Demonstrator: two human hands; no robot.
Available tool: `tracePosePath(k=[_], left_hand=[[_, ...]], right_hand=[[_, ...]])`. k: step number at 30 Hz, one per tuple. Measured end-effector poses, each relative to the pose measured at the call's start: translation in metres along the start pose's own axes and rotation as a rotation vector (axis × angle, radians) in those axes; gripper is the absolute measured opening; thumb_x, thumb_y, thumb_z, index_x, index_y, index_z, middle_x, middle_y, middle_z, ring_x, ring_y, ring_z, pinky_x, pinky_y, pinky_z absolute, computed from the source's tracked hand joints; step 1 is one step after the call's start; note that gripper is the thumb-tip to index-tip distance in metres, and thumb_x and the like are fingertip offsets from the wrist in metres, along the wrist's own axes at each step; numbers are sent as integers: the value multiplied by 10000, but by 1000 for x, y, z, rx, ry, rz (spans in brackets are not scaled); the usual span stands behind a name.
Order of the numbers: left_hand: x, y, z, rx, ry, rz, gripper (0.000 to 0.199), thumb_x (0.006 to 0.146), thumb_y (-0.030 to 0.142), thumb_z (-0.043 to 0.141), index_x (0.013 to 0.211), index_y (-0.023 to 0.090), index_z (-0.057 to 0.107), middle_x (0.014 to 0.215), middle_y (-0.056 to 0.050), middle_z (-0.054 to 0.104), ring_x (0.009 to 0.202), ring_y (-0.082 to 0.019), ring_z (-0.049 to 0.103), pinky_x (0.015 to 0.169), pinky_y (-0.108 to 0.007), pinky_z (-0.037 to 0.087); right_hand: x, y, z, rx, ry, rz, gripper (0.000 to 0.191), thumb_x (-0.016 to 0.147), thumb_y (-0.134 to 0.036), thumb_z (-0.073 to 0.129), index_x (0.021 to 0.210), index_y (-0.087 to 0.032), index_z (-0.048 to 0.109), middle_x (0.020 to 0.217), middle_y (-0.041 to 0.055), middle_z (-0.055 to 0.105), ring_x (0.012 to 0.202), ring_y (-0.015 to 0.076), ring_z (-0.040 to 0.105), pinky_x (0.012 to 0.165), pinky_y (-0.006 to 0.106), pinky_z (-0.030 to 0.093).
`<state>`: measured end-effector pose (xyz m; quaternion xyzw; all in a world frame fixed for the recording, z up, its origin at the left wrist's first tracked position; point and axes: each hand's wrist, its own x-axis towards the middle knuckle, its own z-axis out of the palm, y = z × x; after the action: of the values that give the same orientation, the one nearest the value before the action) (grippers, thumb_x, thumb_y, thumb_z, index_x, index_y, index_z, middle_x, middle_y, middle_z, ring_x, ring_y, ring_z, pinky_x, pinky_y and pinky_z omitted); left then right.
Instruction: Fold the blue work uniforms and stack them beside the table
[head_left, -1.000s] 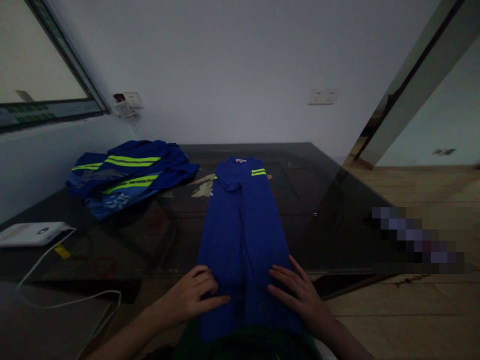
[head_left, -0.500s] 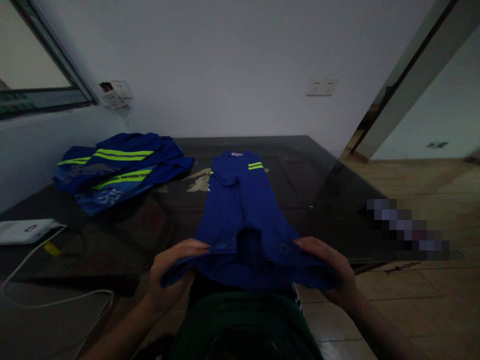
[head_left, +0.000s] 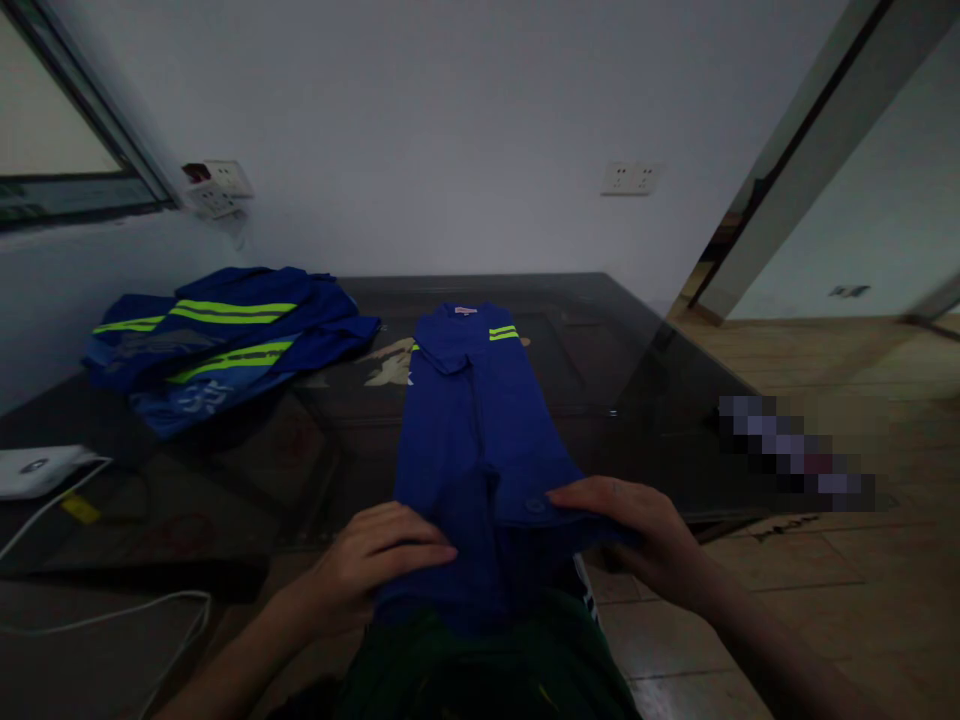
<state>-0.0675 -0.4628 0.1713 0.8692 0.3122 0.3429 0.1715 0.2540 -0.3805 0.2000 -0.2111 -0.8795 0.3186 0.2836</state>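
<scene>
A blue jacket (head_left: 517,420) with yellow-green stripes lies lengthwise on the dark table, its collar at the far end and its hem hanging over the near edge. My left hand (head_left: 386,550) is closed on the left part of the hem, with the fingers over the top of the cloth. At the right of the hem, beside a round button, my right hand (head_left: 630,515) pinches the edge, thumb on top and the other fingers hidden beneath. The cloth on the right is still raised.
A crumpled pile of blue clothing (head_left: 225,340) with yellow-green stripes lies at the table's back left. A white device (head_left: 41,470) with a cable is at the left edge. The dark table (head_left: 637,400) meets the wall (head_left: 450,130); a pixelated patch covers its right corner.
My left hand has moved right, and the left side of the hem now lies folded inward and lower. My right hand has shifted slightly left, keeping its grip. The view has turned slightly.
</scene>
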Motion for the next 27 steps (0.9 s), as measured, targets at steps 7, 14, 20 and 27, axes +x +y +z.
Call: tracePosePath(k=[7,14,20,27], left_hand=[[-11,3,20,289,-308,89,422,919,114,434,1310,242,531,1245,-88,627,1158,-217,559,1040,-429,407],[-10,2,22,146,-347,60,345,962,195,394,1266,219,553,1213,-64,652,1146,-185,576,1091,-409,368],[-12,5,25,91,-281,87,333,988,139,350,1231,206,567,1132,-46,698,1074,-145,627,1077,-361,394],[2,18,11,-287,-88,-4,349,1001,337,345,1202,193,591,959,-76,745,867,-168,709,752,-248,549]], right_hand=[[-19,3,6,119,-249,146,508,902,-47,386,1314,-306,534,1293,40,615,1179,157,582,979,345,502],[-28,5,5,228,-267,86,361,947,-133,451,1187,-322,645,1168,35,679,1102,149,616,945,329,506],[-31,8,18,339,-230,108,269,954,-273,494,1159,-284,667,1070,58,718,1042,167,644,1001,372,455],[-22,-21,-10,403,-288,214,364,975,-423,385,1183,-314,663,1140,75,700,1089,195,638,929,330,508]])
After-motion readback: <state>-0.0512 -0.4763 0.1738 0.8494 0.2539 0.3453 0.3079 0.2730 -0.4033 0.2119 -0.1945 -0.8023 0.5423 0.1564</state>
